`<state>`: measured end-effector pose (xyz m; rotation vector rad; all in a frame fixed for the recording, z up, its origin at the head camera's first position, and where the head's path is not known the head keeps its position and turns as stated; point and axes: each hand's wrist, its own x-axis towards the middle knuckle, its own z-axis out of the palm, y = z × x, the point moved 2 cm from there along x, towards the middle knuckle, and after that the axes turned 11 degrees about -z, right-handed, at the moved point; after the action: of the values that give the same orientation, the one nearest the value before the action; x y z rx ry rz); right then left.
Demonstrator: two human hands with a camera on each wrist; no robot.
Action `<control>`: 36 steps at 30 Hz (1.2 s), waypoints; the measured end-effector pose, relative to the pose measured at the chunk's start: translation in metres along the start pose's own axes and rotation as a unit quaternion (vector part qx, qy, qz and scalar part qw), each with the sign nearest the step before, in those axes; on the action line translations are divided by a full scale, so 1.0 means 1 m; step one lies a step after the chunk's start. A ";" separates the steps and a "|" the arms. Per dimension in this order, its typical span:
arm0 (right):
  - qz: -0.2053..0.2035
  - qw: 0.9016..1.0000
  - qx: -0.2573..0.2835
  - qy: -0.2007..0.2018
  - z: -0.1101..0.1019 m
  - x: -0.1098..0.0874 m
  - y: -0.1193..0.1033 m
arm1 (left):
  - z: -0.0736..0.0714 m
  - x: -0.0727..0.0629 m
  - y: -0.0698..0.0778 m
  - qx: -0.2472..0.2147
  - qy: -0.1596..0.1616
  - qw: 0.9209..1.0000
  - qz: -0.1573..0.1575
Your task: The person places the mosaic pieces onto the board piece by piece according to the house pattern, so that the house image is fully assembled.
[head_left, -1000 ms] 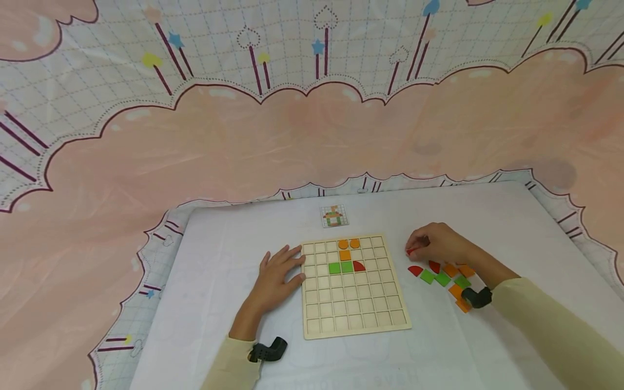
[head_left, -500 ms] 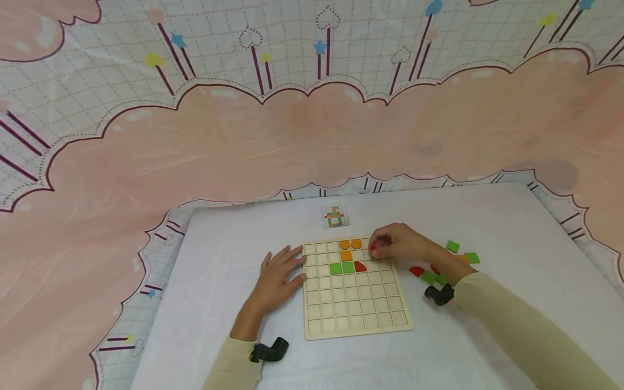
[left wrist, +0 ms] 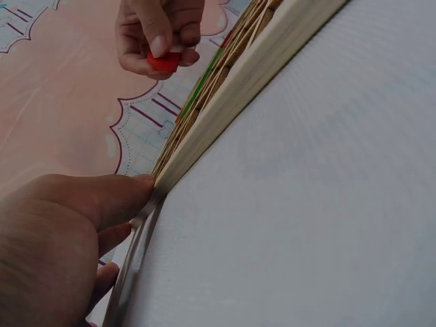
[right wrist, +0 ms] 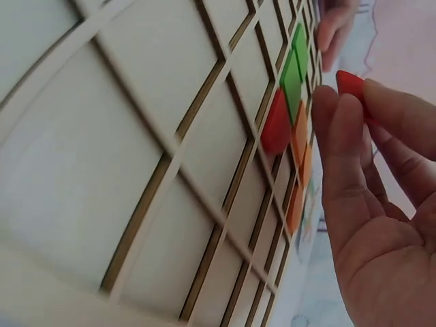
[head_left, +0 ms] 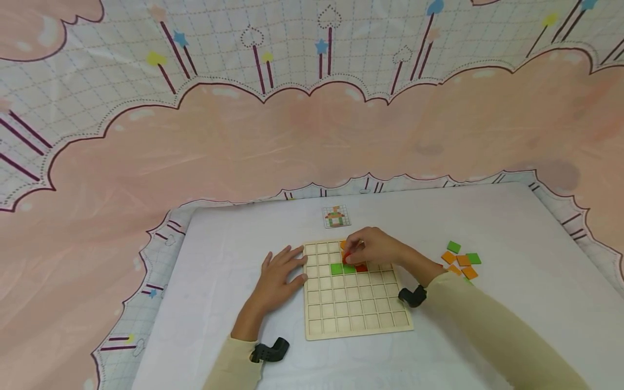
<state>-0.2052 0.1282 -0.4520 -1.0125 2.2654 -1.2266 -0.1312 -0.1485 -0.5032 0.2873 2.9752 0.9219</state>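
Note:
My right hand (head_left: 372, 246) pinches a small red tile (right wrist: 351, 85) between thumb and fingers, over the upper middle of the wooden grid board (head_left: 358, 310). Fingers spread and fairly straight, my left hand (head_left: 277, 276) touches the board's left edge. In the left wrist view its thumb (left wrist: 133, 194) lies against the wooden rim. Two green square tiles (head_left: 336, 269) and a red quarter-circle tile (head_left: 361, 268) sit side by side in one row of cells. Above them are orange tiles (right wrist: 300, 143), mostly hidden by my right hand in the head view.
Loose orange tiles (head_left: 463, 261) and green tiles (head_left: 454, 247) lie on the white table right of the board, some hidden behind my right forearm. A small picture card (head_left: 336, 216) with a coloured pattern lies just beyond the board. A patterned cloth (head_left: 312, 141) hangs behind.
My right hand has carried the red tile left from the loose tiles to over the board's upper middle. The left hand has stayed at the board's edge.

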 end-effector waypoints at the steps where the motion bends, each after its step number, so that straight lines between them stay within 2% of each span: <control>1: -0.004 1.000 -0.002 -0.002 0.002 0.002 -0.001 | 0.000 0.000 0.000 0.000 0.001 1.000 0.001; 10: 0.002 1.000 -0.029 -0.006 0.018 0.012 -0.009 | 0.001 0.000 -0.001 -0.002 -0.001 1.000 -0.004; 23: -0.040 0.998 -0.040 -0.014 0.033 0.026 -0.016 | 0.000 0.000 0.000 -0.003 0.000 1.000 -0.003; 36: -0.050 0.993 -0.103 -0.026 0.041 0.033 -0.015 | -0.001 0.000 0.001 0.001 -0.003 1.000 -0.001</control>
<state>-0.1957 0.0753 -0.4612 -1.2318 2.3620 -1.0067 -0.1315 -0.1481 -0.5020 0.2863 2.9702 0.9159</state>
